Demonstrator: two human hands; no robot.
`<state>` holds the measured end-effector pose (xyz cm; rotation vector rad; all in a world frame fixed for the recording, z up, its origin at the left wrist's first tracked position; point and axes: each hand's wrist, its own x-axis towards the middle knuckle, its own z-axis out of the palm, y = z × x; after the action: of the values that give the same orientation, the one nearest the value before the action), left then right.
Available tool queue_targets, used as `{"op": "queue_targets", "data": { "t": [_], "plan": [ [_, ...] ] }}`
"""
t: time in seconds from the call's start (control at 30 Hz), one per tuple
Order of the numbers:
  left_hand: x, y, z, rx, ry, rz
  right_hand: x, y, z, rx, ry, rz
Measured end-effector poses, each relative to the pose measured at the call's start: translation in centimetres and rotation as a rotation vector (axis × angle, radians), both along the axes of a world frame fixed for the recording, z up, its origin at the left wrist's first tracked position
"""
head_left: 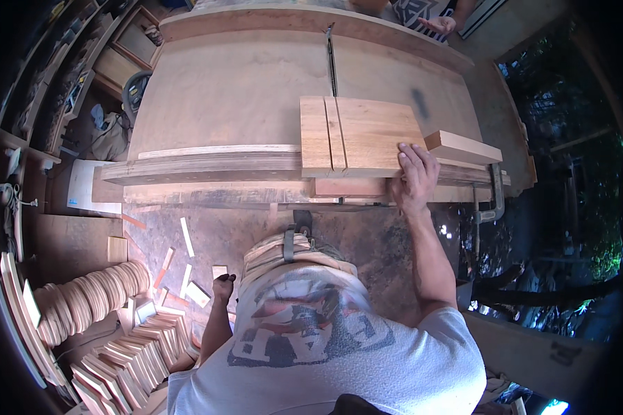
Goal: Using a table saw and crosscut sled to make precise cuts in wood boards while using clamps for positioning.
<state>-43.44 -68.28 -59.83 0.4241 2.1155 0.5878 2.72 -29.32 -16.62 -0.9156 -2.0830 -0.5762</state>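
Note:
My right hand [414, 173] grips the near right edge of a pale wooden board [367, 131], its fingertips on top. Two narrow lines cross the board's left part; I cannot tell whether they are grooves or gaps. The board rests across a layered wooden rail [208, 168] on a plywood work table [214, 90], over the near end of a metal-lined slot [331, 62]. A wooden block [460, 145] lies to its right, above a metal clamp [490, 214]. My left hand [223, 283] hangs low, closed around something dark I cannot make out.
Another person's open hand [439, 24] is beyond the table's back rail [291, 23]. Shelves [55, 69] line the left side. Round wooden discs [90, 297] and stacked slats [124, 356] lie at lower left. Loose offcuts [185, 277] lie on the floor [208, 228].

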Motion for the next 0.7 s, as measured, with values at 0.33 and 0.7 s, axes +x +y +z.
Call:
{"op": "queue_targets", "data": {
  "t": [0.33,0.7],
  "plan": [
    [0.4,0.1,0.9,-0.058,-0.052,-0.072,-0.3,0.1,0.4,-0.051,0.035,0.012],
    [1.0,-0.3,0.5,0.029,-0.069,-0.032,0.5,0.6,1.0,-0.220,0.093,0.021]
  ]
}}
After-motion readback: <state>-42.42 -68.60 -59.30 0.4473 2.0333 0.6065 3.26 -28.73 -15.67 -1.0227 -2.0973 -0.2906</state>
